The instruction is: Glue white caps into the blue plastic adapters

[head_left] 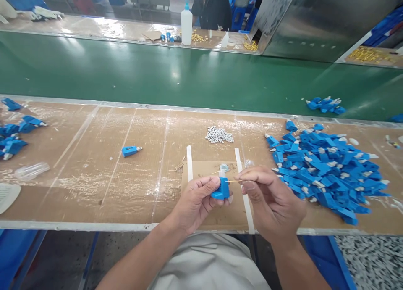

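Note:
My left hand [201, 197] is closed around a small blue plastic part [223, 190] with a whitish tip pointing up. Between the thumb and fingers of my right hand [270, 197] is a thin wooden stick [233, 181], perhaps a toothpick. Its far end meets the side of the blue part; whether it goes in, I cannot tell. Both hands are above a cardboard sheet [208, 220] marked by two white tape strips. Just behind the blue part lies a small round clear dish [224, 167]. Farther back is a pile of small grey-white pieces [219, 134].
A large heap of blue parts [327, 168] lies to the right, a smaller group [14, 134] at far left. One blue part [131, 151] lies alone left of centre. Beyond the table runs a green belt [141, 75], with a white bottle [187, 27] and a person [217, 8] behind it.

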The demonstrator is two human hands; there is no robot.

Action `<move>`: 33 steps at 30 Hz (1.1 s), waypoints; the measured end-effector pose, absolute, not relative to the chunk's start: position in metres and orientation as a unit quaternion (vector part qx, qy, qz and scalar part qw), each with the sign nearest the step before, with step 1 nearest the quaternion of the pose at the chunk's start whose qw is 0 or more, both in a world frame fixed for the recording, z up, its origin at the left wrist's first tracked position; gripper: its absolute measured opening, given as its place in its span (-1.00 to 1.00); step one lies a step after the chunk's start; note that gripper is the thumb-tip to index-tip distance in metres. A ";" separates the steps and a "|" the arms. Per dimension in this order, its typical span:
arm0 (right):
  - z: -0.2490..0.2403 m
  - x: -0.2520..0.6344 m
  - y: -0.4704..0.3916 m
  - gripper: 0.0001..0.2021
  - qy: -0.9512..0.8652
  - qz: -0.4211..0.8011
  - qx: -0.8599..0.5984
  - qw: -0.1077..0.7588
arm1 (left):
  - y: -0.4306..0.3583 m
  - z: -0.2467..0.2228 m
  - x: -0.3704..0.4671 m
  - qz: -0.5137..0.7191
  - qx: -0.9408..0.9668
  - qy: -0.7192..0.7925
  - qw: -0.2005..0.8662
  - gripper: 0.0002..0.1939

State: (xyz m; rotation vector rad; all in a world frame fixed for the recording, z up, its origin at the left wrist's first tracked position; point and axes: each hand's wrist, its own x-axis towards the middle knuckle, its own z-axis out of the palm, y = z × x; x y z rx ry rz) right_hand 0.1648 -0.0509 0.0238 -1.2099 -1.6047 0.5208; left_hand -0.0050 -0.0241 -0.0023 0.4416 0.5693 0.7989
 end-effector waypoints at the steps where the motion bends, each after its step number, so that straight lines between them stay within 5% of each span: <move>1: 0.023 0.165 -0.051 -0.84 -0.665 0.220 -0.504 0.505 | -0.024 -0.002 -0.005 0.381 0.210 0.269 0.859 -0.71; 22: 0.026 0.164 -0.043 -0.79 -0.764 0.094 -0.438 0.464 | -0.023 -0.005 -0.008 0.370 0.206 0.264 0.867 -0.73; 26: 0.026 0.162 -0.046 -0.78 -0.744 0.131 -0.444 0.483 | -0.023 -0.006 -0.010 0.359 0.185 0.260 0.877 -0.75; 33: 0.028 0.165 -0.051 -0.85 -0.533 0.318 -0.458 0.636 | -0.022 -0.010 -0.015 0.335 0.144 0.239 0.900 -0.70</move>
